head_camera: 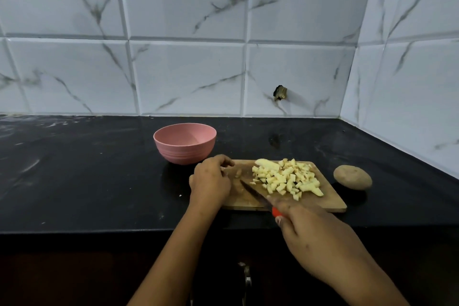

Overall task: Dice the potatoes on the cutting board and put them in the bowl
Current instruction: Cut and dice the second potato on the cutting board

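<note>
A wooden cutting board (330, 200) lies on the black counter. A heap of pale diced potato (285, 179) covers its right half, with a larger uncut piece (267, 163) at the back of the heap. My right hand (315, 238) grips a knife (253, 192) with a red handle; the blade lies flat on the board, pointing left. My left hand (211, 179) rests curled on the board's left end; I cannot tell whether it holds anything. A pink bowl (185, 144) stands behind the board's left corner and looks empty.
A whole unpeeled potato (352, 177) lies on the counter just right of the board. Marble-look tiled walls close off the back and the right side. The counter's front edge runs under my forearms, with a cabinet handle (247, 278) below it.
</note>
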`<action>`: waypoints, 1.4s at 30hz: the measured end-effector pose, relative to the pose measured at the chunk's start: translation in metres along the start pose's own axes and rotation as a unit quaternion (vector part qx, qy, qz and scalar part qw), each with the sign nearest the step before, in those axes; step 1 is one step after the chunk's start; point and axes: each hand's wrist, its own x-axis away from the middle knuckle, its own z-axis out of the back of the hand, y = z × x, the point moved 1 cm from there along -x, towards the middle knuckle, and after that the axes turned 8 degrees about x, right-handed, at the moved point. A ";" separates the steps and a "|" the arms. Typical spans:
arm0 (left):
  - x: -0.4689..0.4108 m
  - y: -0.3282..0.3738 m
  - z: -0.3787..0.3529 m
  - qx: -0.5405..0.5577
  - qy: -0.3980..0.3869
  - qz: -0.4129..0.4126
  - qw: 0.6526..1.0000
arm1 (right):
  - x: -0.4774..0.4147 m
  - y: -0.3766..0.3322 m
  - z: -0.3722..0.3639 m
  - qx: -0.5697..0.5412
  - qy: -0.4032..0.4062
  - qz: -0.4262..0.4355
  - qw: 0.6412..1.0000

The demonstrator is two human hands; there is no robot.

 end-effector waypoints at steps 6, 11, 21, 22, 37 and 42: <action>0.005 0.000 -0.007 -0.149 -0.049 -0.042 0.987 | -0.017 0.013 -0.002 0.002 0.025 -0.044 0.999; 0.004 0.002 -0.002 -0.110 -0.055 -0.048 0.991 | -0.020 0.007 -0.006 -0.042 0.013 -0.023 0.999; 0.008 0.001 -0.002 -0.119 -0.019 -0.083 0.989 | -0.028 0.005 -0.012 -0.019 0.029 -0.023 0.999; 0.008 0.000 -0.003 -0.115 -0.017 -0.078 0.990 | -0.029 0.003 -0.013 -0.018 0.025 -0.020 0.999; 0.008 -0.004 -0.004 -0.104 0.011 -0.051 0.993 | -0.040 -0.025 -0.027 0.131 0.006 -0.010 0.991; 0.008 -0.005 -0.004 -0.084 -0.004 -0.048 0.995 | -0.026 -0.015 -0.020 0.090 0.039 -0.028 0.995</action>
